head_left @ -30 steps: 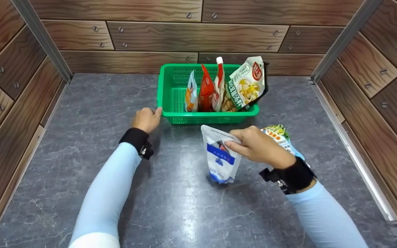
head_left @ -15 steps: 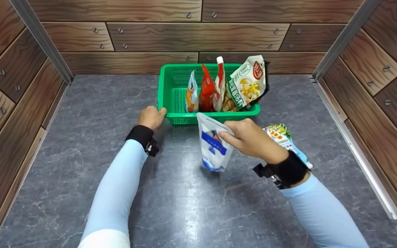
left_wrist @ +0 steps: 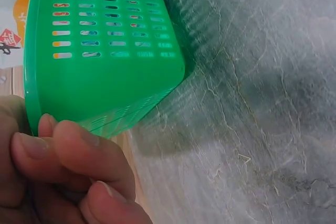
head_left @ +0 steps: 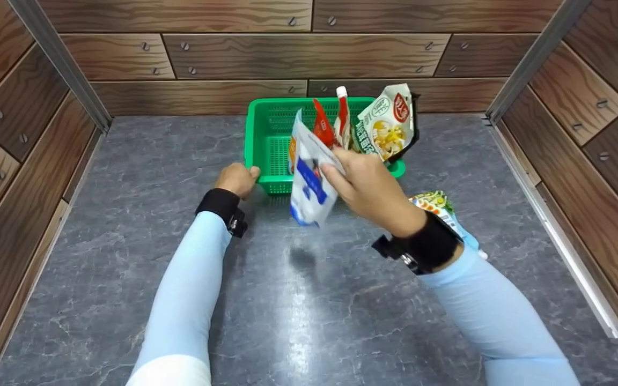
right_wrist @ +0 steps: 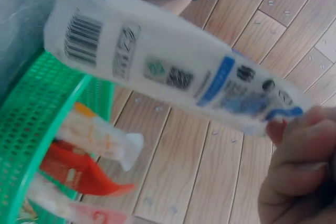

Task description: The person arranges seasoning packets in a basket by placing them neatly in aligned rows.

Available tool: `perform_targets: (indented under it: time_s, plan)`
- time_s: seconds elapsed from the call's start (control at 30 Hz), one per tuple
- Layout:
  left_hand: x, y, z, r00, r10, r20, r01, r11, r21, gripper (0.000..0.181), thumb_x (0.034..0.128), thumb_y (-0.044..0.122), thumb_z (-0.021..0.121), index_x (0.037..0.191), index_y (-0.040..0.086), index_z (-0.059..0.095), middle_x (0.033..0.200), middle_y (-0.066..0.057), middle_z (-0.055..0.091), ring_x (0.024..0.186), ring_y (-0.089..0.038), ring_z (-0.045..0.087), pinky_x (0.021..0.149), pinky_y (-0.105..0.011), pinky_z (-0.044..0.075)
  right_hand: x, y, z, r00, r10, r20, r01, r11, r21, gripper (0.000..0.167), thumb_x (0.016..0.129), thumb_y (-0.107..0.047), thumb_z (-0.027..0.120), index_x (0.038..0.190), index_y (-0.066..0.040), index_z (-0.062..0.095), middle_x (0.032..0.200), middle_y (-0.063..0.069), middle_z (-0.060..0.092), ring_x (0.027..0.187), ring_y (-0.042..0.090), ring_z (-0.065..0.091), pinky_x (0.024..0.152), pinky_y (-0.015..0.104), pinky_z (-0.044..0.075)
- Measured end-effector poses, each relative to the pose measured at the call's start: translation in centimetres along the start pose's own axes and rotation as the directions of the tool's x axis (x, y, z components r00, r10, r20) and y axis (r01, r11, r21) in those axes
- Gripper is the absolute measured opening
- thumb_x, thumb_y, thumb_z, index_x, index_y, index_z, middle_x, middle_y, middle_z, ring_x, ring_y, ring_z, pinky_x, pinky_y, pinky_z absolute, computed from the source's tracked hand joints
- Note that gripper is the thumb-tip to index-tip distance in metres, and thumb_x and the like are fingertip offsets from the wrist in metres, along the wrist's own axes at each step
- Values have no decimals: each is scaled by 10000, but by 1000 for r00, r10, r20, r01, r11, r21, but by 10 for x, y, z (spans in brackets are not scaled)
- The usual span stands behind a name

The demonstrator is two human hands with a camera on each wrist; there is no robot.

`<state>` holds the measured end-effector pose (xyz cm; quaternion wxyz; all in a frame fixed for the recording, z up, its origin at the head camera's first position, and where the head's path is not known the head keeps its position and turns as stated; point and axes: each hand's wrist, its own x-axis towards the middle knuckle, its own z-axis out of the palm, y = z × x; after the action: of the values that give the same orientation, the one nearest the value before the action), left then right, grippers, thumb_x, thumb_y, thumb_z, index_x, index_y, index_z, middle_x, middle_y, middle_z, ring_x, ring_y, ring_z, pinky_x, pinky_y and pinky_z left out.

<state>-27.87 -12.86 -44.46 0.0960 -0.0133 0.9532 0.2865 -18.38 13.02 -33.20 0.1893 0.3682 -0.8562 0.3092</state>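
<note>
My right hand (head_left: 365, 179) pinches a white and blue pouch (head_left: 309, 187) by its upper edge, tilted in the air before the front wall of the green basket (head_left: 271, 178). In the right wrist view the pouch (right_wrist: 173, 61) shows its barcode side, blurred. At the basket's front left corner my left hand (head_left: 236, 179) grips the rim, its fingers curled beneath in the left wrist view. Inside the basket stand a red pouch (head_left: 322, 126), a white pouch with a red panel and white cap (head_left: 343, 120), and a green and white soup packet (head_left: 389, 126). A light-blue and orange packet (head_left: 291, 153) is mostly hidden.
A light-blue packet with a vegetable picture and white cap (head_left: 443, 206) lies on the grey marbled surface (head_left: 126, 214), right of the basket and partly behind my right wrist. Wood-patterned walls (head_left: 234, 56) enclose the surface at the back and both sides.
My right hand has carried the white and blue pouch up, forward and left toward the basket. My left hand has shifted slightly right and now grips the basket's corner.
</note>
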Motion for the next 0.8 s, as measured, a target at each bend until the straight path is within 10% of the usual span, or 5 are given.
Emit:
perform_targets:
  time_s: [0.8]
  plan:
    - [-1,5,-1,998,-56,28,56,998,-2,466,1003,308,359,612,104,507,640,-80,577,597,-232,562,659,-330,467,94,5,39,965,186,-183,-202,976,-76,289,1022,-221,448,794,-48,494,608,-8,363,523,165,420,466,255,300]
